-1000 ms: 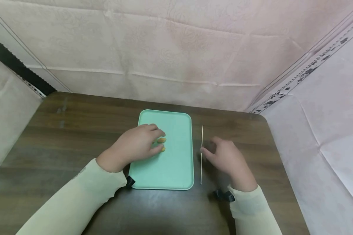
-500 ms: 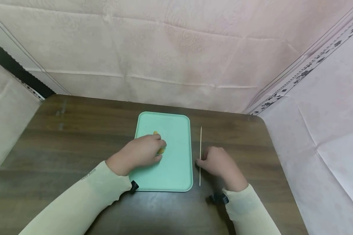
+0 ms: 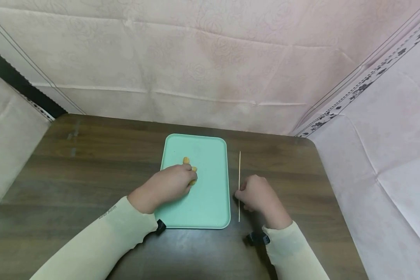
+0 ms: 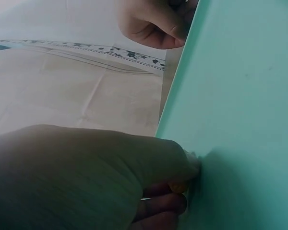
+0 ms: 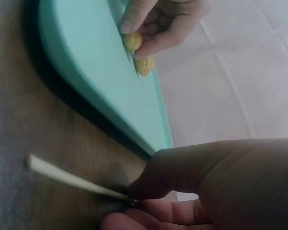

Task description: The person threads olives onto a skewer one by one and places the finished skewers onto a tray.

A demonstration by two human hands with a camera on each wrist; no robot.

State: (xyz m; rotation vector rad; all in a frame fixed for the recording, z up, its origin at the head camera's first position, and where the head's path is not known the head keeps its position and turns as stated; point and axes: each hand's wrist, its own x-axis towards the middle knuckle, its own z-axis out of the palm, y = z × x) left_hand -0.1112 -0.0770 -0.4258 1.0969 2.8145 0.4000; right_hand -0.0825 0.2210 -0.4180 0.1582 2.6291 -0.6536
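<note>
My left hand (image 3: 171,182) is low over the mint-green tray (image 3: 210,210). In the right wrist view its thumb and fingers pinch a peanut in its shell (image 5: 133,41), with another peanut (image 5: 144,65) lying just beyond the fingers. The head view shows a peanut (image 3: 186,160) on the tray past the knuckles and one more (image 3: 194,169) partly covered by the fingers. To the right of the tray, my right hand (image 3: 260,196) pinches a thin wooden skewer (image 3: 239,167) between thumb and fingertips. The skewer lies lengthwise along the tray's right side, close over the table.
The brown wooden table (image 3: 91,167) extends on both sides of the tray. Pale patterned cloth (image 3: 196,70) hangs behind the table and at both sides. Each sleeve cuff has a small black wrist device (image 3: 160,226) on it.
My left hand has drawn slightly nearer and closed its fingers on a peanut, uncovering others behind it. My right hand has come down along the skewer and now pinches it lower.
</note>
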